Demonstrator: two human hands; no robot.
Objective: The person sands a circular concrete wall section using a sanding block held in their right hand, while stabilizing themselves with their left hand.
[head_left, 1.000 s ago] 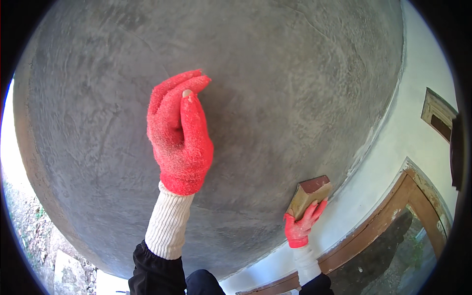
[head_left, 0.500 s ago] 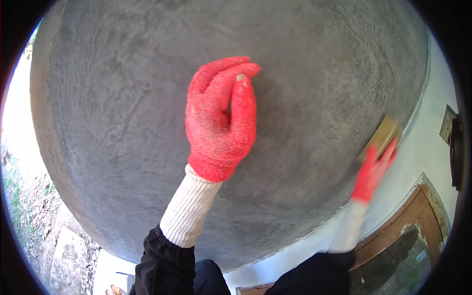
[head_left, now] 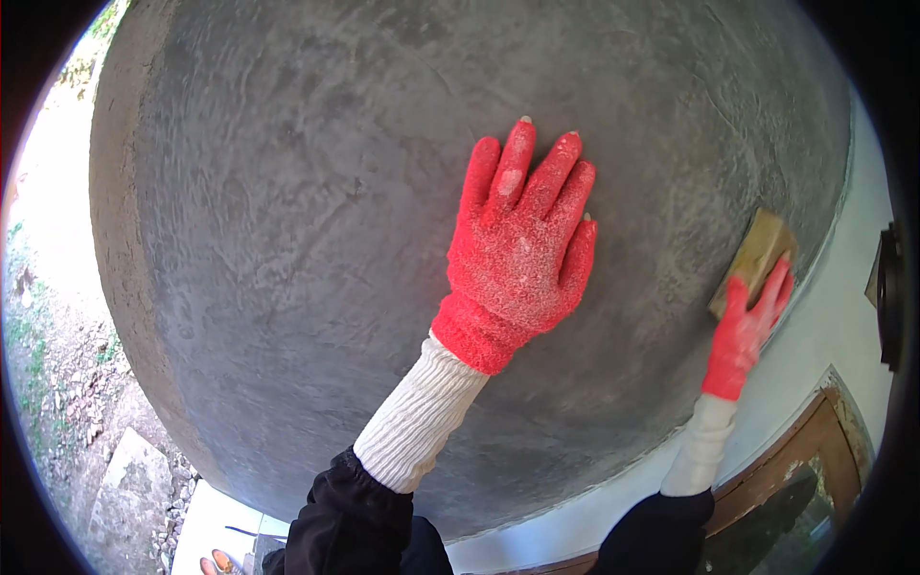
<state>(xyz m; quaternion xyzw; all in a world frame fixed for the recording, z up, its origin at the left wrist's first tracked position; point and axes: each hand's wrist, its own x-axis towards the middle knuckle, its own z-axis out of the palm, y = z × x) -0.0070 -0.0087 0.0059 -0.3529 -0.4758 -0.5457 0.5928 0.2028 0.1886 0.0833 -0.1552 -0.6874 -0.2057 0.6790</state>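
Observation:
My left hand (head_left: 522, 254), in a red rubber-coated glove with a long white ribbed cuff, is open over the grey plastered surface (head_left: 316, 240). Its fingers are extended and slightly apart, and it holds nothing; whether the palm touches the plaster I cannot tell. Off to the right, my right hand (head_left: 743, 340) wears a matching glove and grips a yellowish-brown sponge (head_left: 755, 254). The block lies tilted against the plaster close to its right edge. My fingers cover its lower right part.
A pale wall (head_left: 819, 316) borders the plaster on the right, with a brown wooden frame (head_left: 800, 436) around glass below. A dark fixture (head_left: 889, 297) sits at the far right. At left are a rough plaster edge (head_left: 129, 220) and gravelly ground (head_left: 81, 383).
My left hand has shifted right and gone from curled fingers to spread ones. My right hand and the sponge have moved slightly to the right in the picture.

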